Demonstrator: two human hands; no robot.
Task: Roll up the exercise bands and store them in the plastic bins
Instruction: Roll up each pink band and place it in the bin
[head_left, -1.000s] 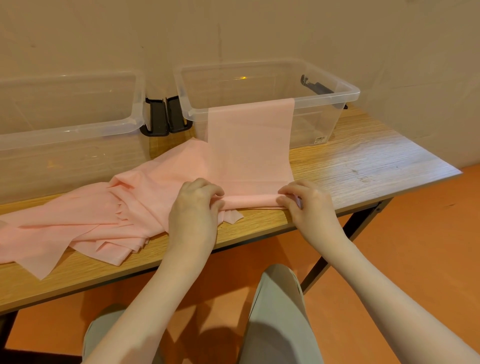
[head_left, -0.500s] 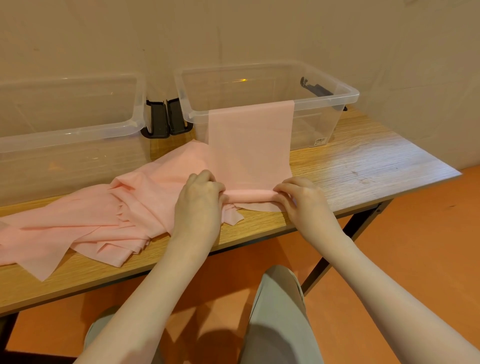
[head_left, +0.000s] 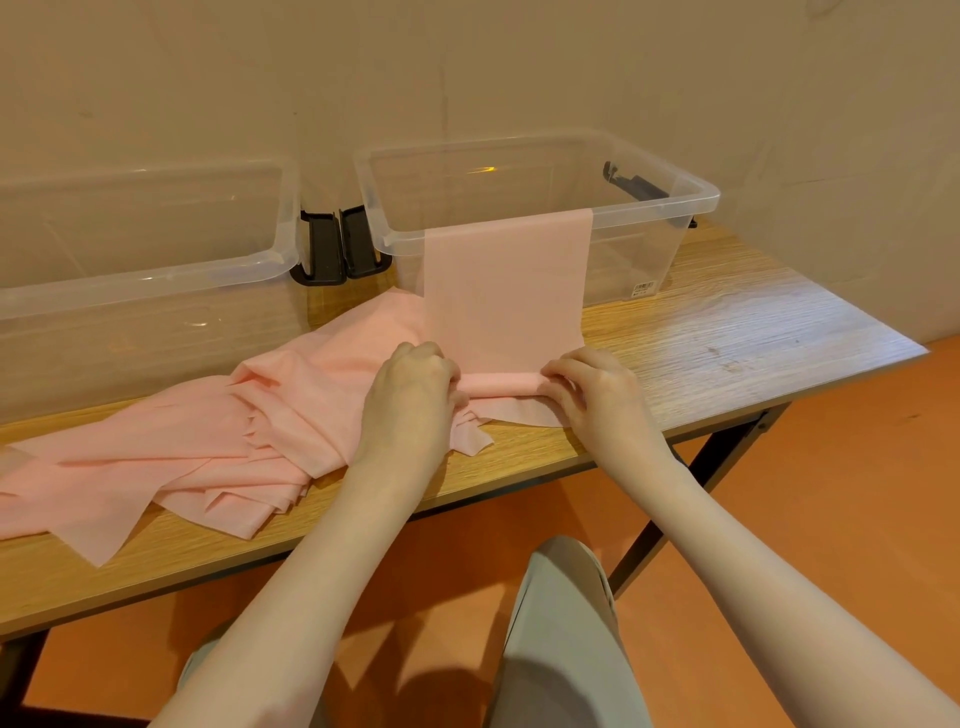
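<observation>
So from my feed here: both hands are on one pink exercise band (head_left: 506, 291) laid out on the wooden surface (head_left: 727, 343). The near end of it is curled into a small roll (head_left: 501, 383), and my left hand (head_left: 410, 395) has its grip closed around the left end of that roll while my right hand (head_left: 602, 395) pinches the right end, fingers curled over it. The far end of the band is draped up over the front rim of the right clear bin (head_left: 540, 208).

Bins: two clear plastic ones along the wall. As far as I can tell, the right one has nothing inside apart from that band end hanging over its rim. It's got black latches (head_left: 363, 244) on the side, plus a small label on the front corner that's too tiny to read. The left bin (head_left: 140, 260) looks like it has no bands in it, same black latch style, the two sitting just beside each other.

The rest of the bands are a loose pink pile (head_left: 208, 457) on the surface, in front of the left bin, touching my left hand.
</observation>
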